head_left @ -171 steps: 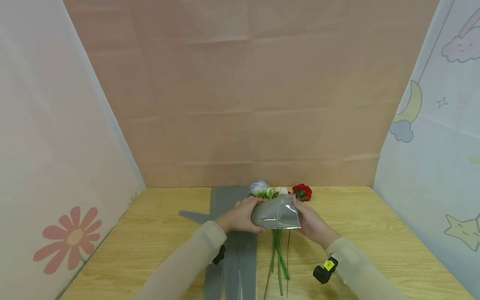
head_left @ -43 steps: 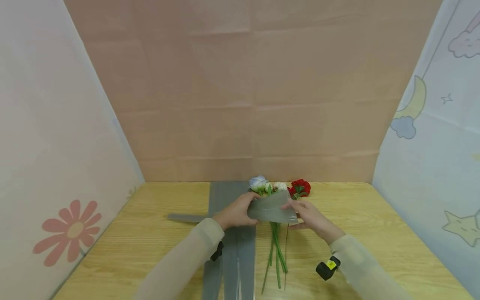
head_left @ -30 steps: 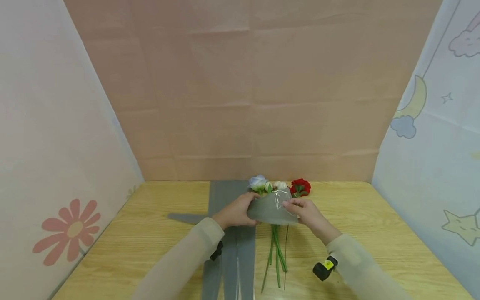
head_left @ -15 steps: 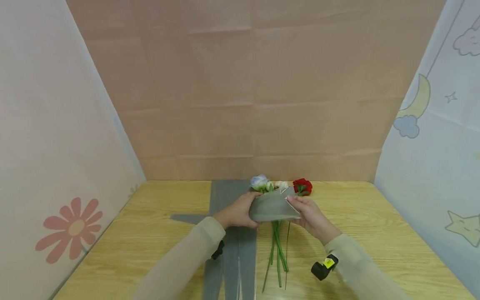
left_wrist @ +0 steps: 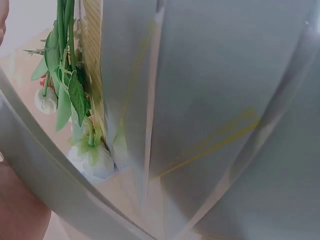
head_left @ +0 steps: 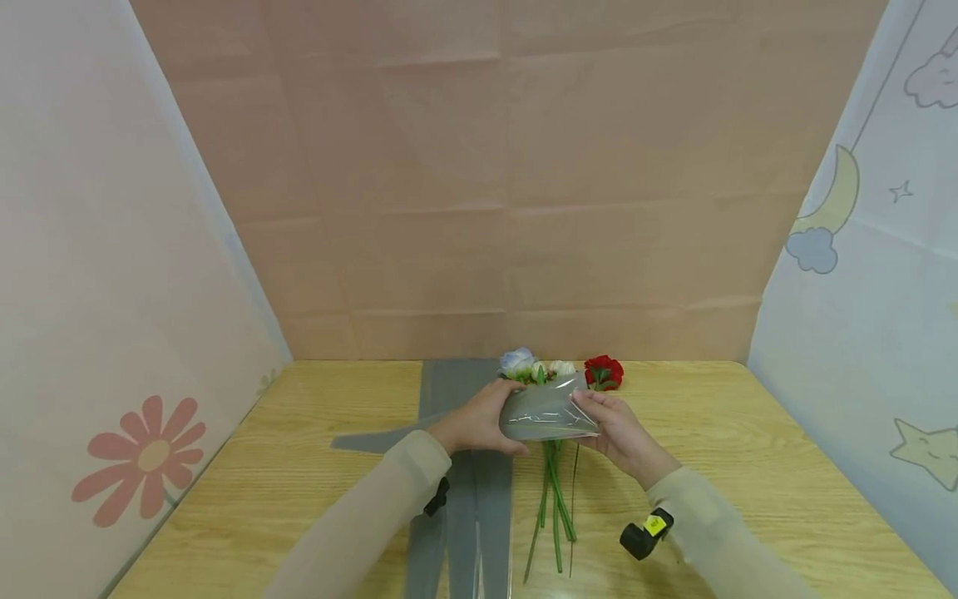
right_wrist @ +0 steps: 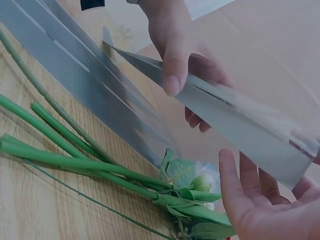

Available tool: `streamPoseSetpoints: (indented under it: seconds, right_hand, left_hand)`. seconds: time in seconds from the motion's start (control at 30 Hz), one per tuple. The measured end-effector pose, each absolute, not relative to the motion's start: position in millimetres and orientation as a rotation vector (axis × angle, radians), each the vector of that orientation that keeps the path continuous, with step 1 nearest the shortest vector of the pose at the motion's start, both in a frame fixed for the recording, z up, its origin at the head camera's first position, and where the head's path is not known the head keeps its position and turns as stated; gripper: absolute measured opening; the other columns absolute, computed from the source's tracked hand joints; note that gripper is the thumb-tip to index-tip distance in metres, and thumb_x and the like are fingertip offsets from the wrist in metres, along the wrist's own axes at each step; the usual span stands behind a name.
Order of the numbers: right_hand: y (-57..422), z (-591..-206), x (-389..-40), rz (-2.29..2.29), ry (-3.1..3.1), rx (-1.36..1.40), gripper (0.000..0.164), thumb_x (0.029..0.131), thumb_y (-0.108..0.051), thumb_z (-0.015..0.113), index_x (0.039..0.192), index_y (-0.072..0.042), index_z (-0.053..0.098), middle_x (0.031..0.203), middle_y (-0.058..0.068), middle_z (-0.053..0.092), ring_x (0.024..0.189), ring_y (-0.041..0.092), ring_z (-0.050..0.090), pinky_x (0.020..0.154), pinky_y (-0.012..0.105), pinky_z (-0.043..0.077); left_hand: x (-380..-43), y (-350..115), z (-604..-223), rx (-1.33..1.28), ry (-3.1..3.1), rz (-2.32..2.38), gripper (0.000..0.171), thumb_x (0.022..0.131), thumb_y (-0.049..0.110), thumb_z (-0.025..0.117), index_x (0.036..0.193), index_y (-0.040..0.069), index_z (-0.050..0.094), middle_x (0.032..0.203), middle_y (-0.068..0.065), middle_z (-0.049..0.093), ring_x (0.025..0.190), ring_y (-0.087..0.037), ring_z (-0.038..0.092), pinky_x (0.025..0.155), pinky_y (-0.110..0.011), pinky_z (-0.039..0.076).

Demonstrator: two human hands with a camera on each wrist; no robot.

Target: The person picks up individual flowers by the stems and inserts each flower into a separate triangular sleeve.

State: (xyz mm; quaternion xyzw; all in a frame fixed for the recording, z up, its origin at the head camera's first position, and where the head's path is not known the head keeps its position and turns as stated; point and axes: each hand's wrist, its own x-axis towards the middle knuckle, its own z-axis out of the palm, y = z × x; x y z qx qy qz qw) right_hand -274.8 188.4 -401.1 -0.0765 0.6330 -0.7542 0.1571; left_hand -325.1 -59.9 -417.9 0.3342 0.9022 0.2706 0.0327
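Both hands hold a folded strip of grey, shiny wrapping film (head_left: 546,413) above the flower stems (head_left: 554,499). My left hand (head_left: 479,420) grips its left part, thumb on one face and fingers behind, as the right wrist view shows. At its right end my right hand (head_left: 621,433) pinches the film, thumb on the near face. In the right wrist view the film strip (right_wrist: 215,112) stretches between the two hands, narrowing to a pointed tail past the left one. Behind it lie a pale blue flower (head_left: 516,363), white flowers (head_left: 561,368) and a red carnation (head_left: 603,372).
More grey film sheets (head_left: 430,549) lie lengthwise on the wooden table (head_left: 748,499), under the left forearm. The film's pointed tail (head_left: 359,442) extends left over the table. A brown paper backdrop (head_left: 479,208) stands behind, with printed cloth walls (head_left: 135,249) at the sides.
My right hand has shifted from fingertips on top of the film's face to a thumb pinch at its right end. The film's tail has swung slightly; my left hand stays about in place.
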Motion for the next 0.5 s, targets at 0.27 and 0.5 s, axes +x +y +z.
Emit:
streamPoseSetpoints:
  seconds: [0.27,0.5]
  right_hand:
    - [186.2,-400.9,-275.7,-2.102,1.944,-0.161,0.029,0.102,-0.033,0.048,0.113,-0.007,0.054,0.113,0.003,0.061,0.100,0.012,0.062,0.095,0.048,0.049]
    - [183.8,-402.5,-276.4,-2.075,2.057,-0.117,0.036,0.102,-0.034,0.048,0.113,-0.002,0.059,0.143,0.024,0.036,0.126,0.037,0.046,0.094,0.056,0.046]
  left_hand:
    - [-326.3,-61.2,-420.5,1.037,2.798,0.816,0.088,0.074,0.038,0.082,0.145,0.011,0.036,0.135,-0.005,0.046,0.120,-0.019,0.047,0.101,-0.037,0.043]
    - [-327.3,-62.7,-422.9,1.054,2.778,0.861,0.082,0.077,0.031,0.081,0.143,0.010,0.037,0.133,-0.007,0.046,0.120,-0.020,0.046,0.101,-0.037,0.043]
